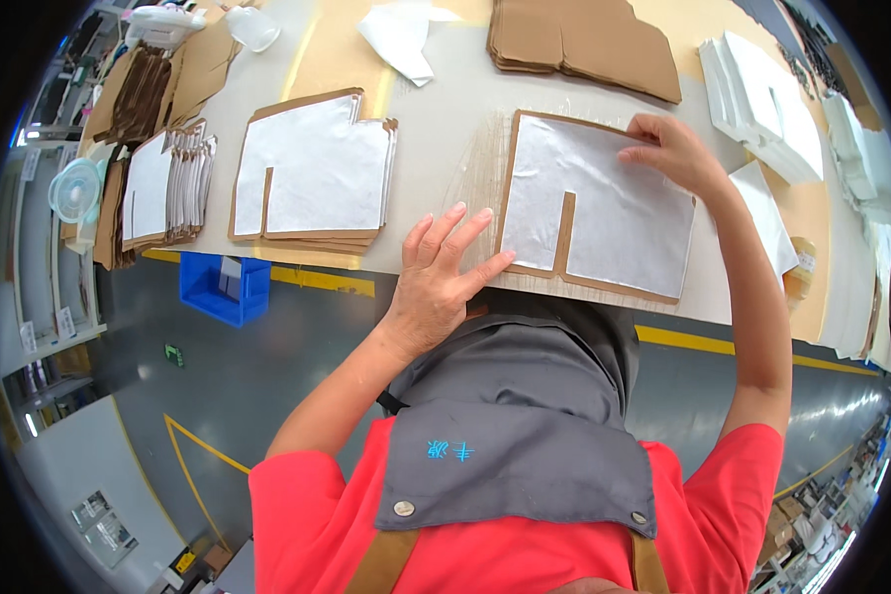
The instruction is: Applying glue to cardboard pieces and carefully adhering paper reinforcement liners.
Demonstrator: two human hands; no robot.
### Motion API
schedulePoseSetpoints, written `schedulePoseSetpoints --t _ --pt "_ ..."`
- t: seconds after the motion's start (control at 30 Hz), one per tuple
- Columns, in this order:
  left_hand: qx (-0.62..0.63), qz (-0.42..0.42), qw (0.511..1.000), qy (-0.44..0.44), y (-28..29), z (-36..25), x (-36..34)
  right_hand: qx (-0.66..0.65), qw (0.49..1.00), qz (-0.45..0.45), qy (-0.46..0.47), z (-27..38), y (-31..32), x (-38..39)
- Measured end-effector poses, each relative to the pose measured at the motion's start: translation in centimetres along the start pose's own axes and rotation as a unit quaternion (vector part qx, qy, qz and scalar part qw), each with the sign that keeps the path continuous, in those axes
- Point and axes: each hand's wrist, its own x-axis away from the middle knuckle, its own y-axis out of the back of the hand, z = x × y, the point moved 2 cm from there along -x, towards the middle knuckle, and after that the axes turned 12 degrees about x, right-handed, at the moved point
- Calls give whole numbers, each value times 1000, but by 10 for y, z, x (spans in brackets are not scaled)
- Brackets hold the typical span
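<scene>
The slit brown panel point(566, 233) with its white facing point(629, 218) lies flat close to the near edge of the worktable point(436, 129), right of a stack of similar faced panels point(317, 188). Wrinkles probably call for light, even pressure, keeping the brown margin uniform. The left hand point(438, 272) spreads wide, thumb at the panel's left edge; the right hand point(675, 153) curls narrowly over its far-right part, whether pinching I cannot tell

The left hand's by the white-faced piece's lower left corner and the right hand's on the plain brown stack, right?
No: the left hand is there, but the head view shows the right hand at the white-faced piece's upper right.
</scene>
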Motion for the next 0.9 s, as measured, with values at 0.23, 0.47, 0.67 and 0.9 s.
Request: schedulePoseSetpoints --t 0.23,0.47,0.67,0.9 --pt "266 -140 941 154 0 15 -28 46 986 -152 51 69 31 66" --pt "686 -135 662 271 -17 19 -58 12 993 -118 -10 115 85 98" --pt "756 -202 556 279 -5 18 -62 -68 991 -106 -52 110 89 86" --pt "754 -242 569 222 23 22 -50 -121 989 -79 -33 141 92 57"
